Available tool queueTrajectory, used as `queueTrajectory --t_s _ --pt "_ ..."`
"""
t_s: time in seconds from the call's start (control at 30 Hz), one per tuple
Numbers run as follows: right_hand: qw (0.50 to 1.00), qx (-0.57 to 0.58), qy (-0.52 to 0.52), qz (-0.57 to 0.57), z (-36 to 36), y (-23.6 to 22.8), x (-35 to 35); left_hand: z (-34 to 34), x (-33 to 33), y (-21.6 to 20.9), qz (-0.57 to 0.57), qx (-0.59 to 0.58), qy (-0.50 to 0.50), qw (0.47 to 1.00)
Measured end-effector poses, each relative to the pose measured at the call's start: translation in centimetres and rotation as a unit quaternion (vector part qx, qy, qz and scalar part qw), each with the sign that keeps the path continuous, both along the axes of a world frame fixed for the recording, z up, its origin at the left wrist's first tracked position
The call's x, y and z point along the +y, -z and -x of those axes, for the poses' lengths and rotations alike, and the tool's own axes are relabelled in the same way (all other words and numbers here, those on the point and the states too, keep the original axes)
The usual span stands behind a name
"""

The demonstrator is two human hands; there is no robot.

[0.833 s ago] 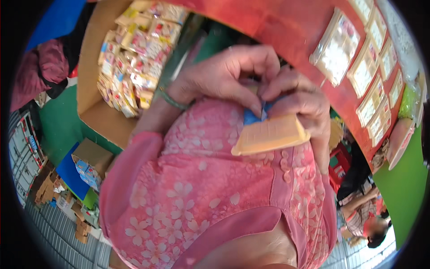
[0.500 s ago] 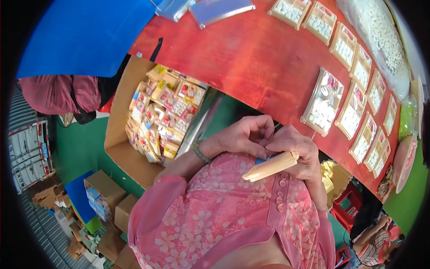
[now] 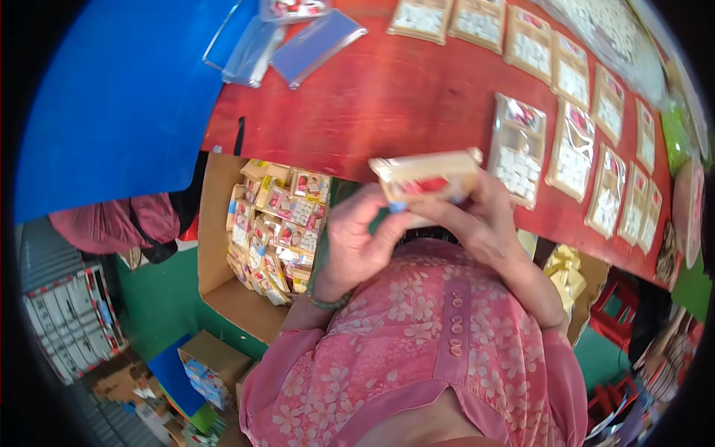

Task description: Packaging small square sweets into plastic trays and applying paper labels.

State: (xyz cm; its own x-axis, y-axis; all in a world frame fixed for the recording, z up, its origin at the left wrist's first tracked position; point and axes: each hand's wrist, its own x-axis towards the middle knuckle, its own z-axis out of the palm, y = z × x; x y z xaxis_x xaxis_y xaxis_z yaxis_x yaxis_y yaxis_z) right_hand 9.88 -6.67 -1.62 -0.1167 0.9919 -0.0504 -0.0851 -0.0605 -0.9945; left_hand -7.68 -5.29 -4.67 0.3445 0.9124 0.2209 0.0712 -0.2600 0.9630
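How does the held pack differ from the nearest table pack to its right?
The held pack is raised in the right hand, tipped; the table pack lies flat on the red table. The held pack's long side runs across the picture; the table pack's runs roughly up and down. White pieces show in the table pack; none are discernible in the held pack. Both are tan with some red.

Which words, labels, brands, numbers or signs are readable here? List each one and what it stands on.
None that I can quote with certainty.
Held pack: red print on its face, too blurred to read.
Packs in the cardboard box: yellow and red printing, too small.
Filled packs on the red table: small red printed patches, too small.
White truck doors: small blue plate, too small and blurred.
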Motion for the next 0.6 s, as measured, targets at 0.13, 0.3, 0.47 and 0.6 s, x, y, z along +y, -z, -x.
queueTrajectory --t_s 0.13,0.3,0.47,0.6 --pt "0.997 -0.066 0.01 -0.031 0.3 0.8 1.1 1.3 1.9 -0.1 -0.008 0.027 -0.05 0.998" --pt "0.949 -0.27 0.049 -0.157 -1.2 1.3 -2.1 4.6 8.1 -0.6 0.005 0.026 -0.174 0.984" --pt "0.876 -0.387 0.113 -0.266 -4.7 1.0 -4.6 7.0 14.2 0.1 -0.03 0.154 -0.192 0.969" --pt "0.859 -0.405 0.205 -0.237 -7.4 1.3 -7.5 6.8 14.0 0.5 -0.24 0.413 -0.269 0.836"
